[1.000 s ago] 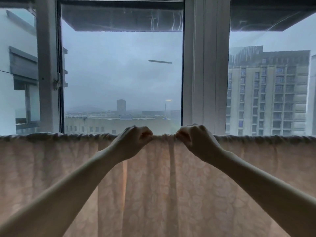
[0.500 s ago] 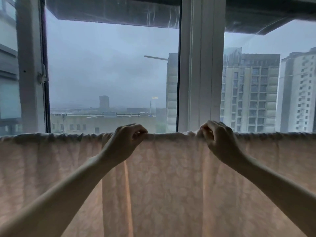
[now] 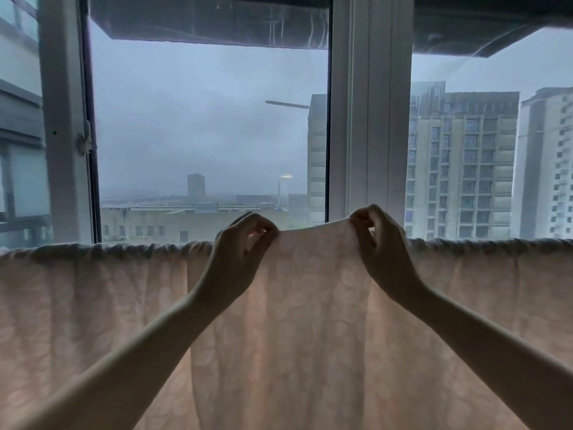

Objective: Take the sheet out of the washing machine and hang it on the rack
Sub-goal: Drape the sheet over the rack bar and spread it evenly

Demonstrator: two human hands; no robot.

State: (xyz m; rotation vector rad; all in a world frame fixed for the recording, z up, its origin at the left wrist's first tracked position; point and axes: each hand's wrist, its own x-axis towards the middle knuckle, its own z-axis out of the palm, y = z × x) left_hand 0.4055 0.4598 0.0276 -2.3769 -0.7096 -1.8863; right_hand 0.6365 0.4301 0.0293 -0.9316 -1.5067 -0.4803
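Pinching thin, perhaps leaf-printed, gathered sheet (image 3: 310, 305)

Near: sheet (image 3: 310, 321) hangs across from left to right. At its top edge, centre: left grip (image 3: 238, 252) and right grip (image 3: 378, 246) pinch it, apart. Far behind: window frame (image 3: 369, 119); tower blocks (image 3: 465, 166) beyond, right.

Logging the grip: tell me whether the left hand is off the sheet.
No, the left hand pinches the top edge of the sheet, and the right hand does too.
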